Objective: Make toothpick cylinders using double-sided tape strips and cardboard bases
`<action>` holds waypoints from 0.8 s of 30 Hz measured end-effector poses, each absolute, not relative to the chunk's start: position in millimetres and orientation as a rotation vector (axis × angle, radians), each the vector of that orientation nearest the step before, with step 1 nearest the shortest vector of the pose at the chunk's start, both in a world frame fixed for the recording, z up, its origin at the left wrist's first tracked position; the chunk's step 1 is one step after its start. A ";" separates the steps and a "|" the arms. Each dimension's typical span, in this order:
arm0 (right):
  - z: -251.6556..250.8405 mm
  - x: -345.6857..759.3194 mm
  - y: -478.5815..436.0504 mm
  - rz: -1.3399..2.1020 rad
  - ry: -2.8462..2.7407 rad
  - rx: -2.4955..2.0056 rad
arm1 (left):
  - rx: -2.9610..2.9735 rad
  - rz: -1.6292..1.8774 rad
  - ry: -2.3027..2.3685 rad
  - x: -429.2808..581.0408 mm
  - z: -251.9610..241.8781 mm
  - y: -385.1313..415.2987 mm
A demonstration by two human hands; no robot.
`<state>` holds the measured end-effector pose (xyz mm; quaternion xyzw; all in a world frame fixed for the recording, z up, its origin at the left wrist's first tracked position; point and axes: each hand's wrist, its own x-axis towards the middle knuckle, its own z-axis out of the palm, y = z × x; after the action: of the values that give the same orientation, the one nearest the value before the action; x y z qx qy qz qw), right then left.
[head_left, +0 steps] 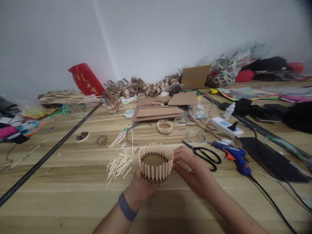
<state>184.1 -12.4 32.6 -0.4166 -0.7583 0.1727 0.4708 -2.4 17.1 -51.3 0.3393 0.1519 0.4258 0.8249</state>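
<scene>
A small round basket [156, 172] with a brown cardboard base and a ring of upright wooden sticks is held up in front of me. My left hand [145, 187] grips it from below, thumb at its left side. At its right edge my right hand [188, 164] has its thumb and fingers closed against the sticks; whether a separate stick is between them is hidden. Left of the basket lies a loose pile of short wooden sticks [119, 167]. Beyond it stands a smaller, similar stick ring [164, 126]. Black-handled scissors [207, 154] lie right of my right hand.
A blue glue gun [234, 154] with a trailing cord lies at right, near a white power strip [226, 126] and a glue bottle [228, 111]. Cardboard sheets [161, 112] and a heap of finished small pieces [146, 87] are at the back. A small dish [82, 136] sits left.
</scene>
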 end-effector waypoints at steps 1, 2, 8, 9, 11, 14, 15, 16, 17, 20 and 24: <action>31.2 183.8 -11.4 0.424 -1.839 -1.034 | 0.698 0.933 0.308 -0.8 -44.9 16.8; 29.2 183.6 -10.1 0.430 -1.814 -1.054 | 0.685 0.964 0.297 1.0 -38.1 16.6; 13.1 185.0 -3.9 0.512 -1.643 -1.195 | 0.754 1.150 0.365 8.0 -4.1 19.3; 11.0 184.6 -4.3 0.525 -1.642 -1.191 | 0.793 1.179 0.392 8.4 -1.3 19.6; 8.7 181.9 -6.3 0.556 -1.676 -1.149 | 0.877 1.214 0.457 9.1 1.6 19.7; 11.1 173.2 -10.4 0.649 -1.726 -1.076 | 0.999 1.196 0.582 10.5 0.5 18.9; 13.2 170.1 -11.4 0.688 -1.725 -1.060 | 1.038 1.184 0.614 11.1 -0.7 18.7; 15.7 167.2 -12.2 0.731 -1.717 -1.044 | 1.071 1.167 0.631 11.7 -2.1 18.5; 18.2 165.0 -12.6 0.779 -1.702 -1.025 | 1.098 1.148 0.634 12.3 -3.4 18.4; 23.7 161.9 -12.2 0.965 -1.631 -0.939 | 1.132 1.089 0.604 13.7 -7.3 18.3; 23.1 163.4 -9.4 1.157 -1.542 -0.809 | 1.160 1.056 0.568 13.6 -9.1 17.4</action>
<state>163.4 -9.4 23.1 -0.3346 -0.6381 0.4789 0.5016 13.6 17.4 -9.1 0.5151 0.2522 0.4689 0.6717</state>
